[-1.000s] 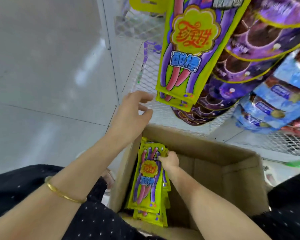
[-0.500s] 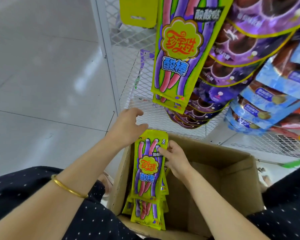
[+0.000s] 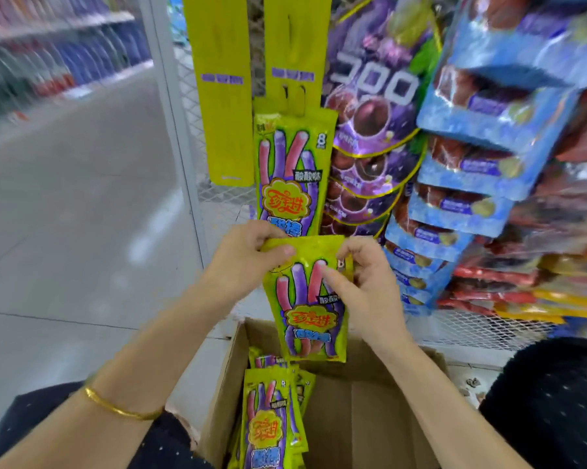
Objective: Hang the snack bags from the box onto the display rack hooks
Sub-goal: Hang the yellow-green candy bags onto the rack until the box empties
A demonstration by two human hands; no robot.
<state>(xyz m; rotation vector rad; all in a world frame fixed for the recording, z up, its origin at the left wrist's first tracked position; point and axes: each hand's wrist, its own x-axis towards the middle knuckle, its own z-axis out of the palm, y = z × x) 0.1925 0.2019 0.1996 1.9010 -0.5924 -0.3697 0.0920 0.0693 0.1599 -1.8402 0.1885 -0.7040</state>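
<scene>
Both hands, left hand and right hand, are pinching opposite top corners of one yellow-green foil snack bag, holding it upright just above the open brown cardboard box, likely to keep its top flat for a hook. Matching bags are standing inside the box, and another such bag is hanging on the white wire-mesh rack above the box.

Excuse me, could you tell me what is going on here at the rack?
A person is stocking a display rack. The left hand and right hand hold the top of one yellow-green snack bag above an open cardboard box containing more bags. It sits just below a matching bag already hanging, not yet hung itself.
</scene>
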